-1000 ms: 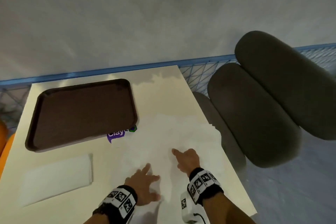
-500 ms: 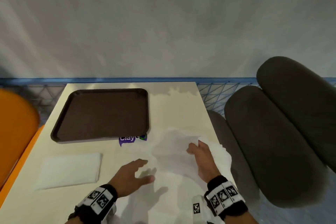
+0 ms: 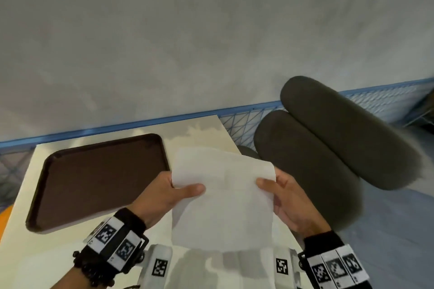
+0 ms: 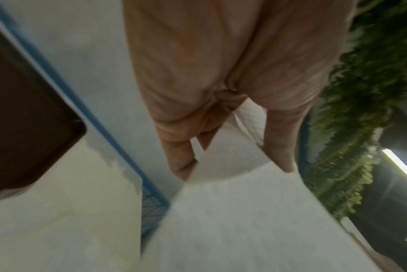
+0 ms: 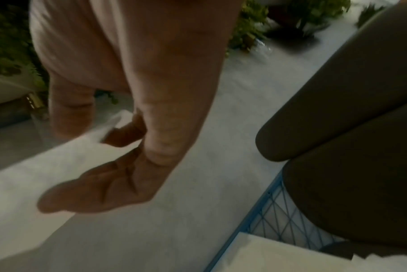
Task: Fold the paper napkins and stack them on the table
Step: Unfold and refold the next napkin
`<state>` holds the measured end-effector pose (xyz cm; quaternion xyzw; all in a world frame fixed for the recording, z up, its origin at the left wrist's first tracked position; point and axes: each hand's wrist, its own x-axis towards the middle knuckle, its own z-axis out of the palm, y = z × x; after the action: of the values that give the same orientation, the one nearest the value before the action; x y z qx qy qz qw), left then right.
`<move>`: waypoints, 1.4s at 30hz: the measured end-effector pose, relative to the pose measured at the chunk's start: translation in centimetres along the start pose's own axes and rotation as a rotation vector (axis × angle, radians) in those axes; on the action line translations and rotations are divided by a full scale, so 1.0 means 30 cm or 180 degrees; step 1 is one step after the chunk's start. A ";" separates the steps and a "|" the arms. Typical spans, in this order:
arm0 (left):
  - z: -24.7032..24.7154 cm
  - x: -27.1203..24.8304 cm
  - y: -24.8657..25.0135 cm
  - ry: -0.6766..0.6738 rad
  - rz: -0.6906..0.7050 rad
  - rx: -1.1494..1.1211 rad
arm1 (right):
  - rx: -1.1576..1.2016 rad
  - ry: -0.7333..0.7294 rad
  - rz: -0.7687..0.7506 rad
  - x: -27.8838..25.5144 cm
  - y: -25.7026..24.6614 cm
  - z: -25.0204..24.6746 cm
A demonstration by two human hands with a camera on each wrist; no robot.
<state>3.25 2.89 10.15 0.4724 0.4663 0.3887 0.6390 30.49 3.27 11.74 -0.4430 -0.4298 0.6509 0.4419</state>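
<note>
Both hands hold a white paper napkin [image 3: 223, 204] unfolded in the air over the table's right half. My left hand [image 3: 187, 191] pinches its left edge, thumb on the near face and fingers behind. My right hand [image 3: 265, 183] pinches the right edge near the top corner in the same way. The sheet's lower edge hangs just above the cream table [image 3: 47, 253]. The left wrist view shows the left hand [image 4: 233, 160] gripping the napkin [image 4: 233, 220]. In the right wrist view, the right hand [image 5: 81, 152] has the thumb over the napkin [image 5: 30, 180].
An empty dark brown tray [image 3: 94, 178] lies at the table's back left, close to my left hand. Two dark round cushions [image 3: 328, 148] stand just off the table's right edge. A blue mesh rail [image 3: 246, 122] runs behind the table, below a grey wall.
The napkin lay flat on the table under my hands. Both hands have taken its side edges and lifted it off the table. The head view has shifted.
</note>
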 end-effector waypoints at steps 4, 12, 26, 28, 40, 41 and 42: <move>-0.022 -0.027 0.076 -0.0055 0.0171 0.0259 | -0.0541 0.0068 -0.0264 -0.074 -0.005 0.038; -0.108 -0.106 0.185 -0.0456 0.0560 0.0727 | -0.0448 0.0403 -0.0784 -0.123 0.001 0.089; -0.155 -0.130 0.254 -0.0276 0.1503 0.1687 | -0.2240 0.0317 -0.1489 -0.079 -0.005 0.039; -0.109 -0.145 0.261 -0.0268 0.1687 0.2407 | -0.2756 0.0134 -0.1539 -0.075 -0.030 0.104; -0.079 -0.213 0.267 0.0303 0.1406 0.2662 | -0.3588 -0.1174 -0.2156 0.000 -0.031 0.314; -0.077 -0.211 0.263 0.0255 0.1345 0.2788 | -0.3649 -0.1234 -0.2102 0.002 -0.038 0.327; -0.071 -0.210 0.263 0.0207 0.1326 0.2817 | -0.3702 -0.1280 -0.2063 0.004 -0.043 0.340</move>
<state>-0.92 -0.53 18.97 0.7695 0.5021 0.2874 0.2706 20.95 1.96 15.37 -0.3280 -0.8929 0.2197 0.2167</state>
